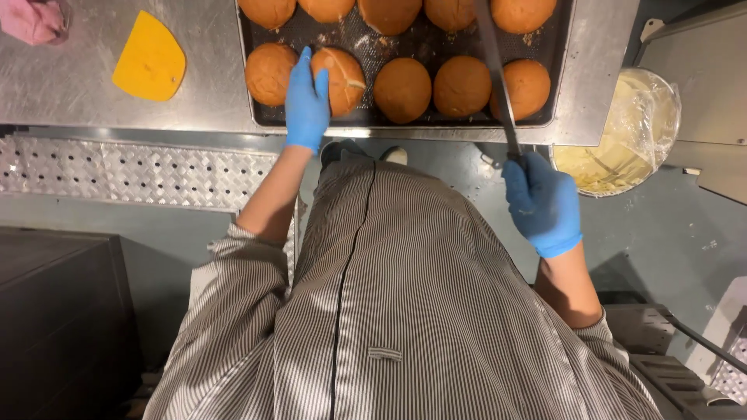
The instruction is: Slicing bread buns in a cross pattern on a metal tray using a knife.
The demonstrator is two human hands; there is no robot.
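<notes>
Left hand [306, 99] lies flat on a split bun [341, 80] at the near-left of the dark baking tray [562, 70], grasping nothing. Right hand [542, 204] clenches a long knife [492, 70] reaching across the tray's right side. Likely risk: the blade meeting the steadying fingers.

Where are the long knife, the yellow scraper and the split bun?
Long knife [492, 70], head view, mid-blade.
Yellow scraper [150, 59], head view, its centre.
Split bun [345, 80], head view, top crust.
</notes>
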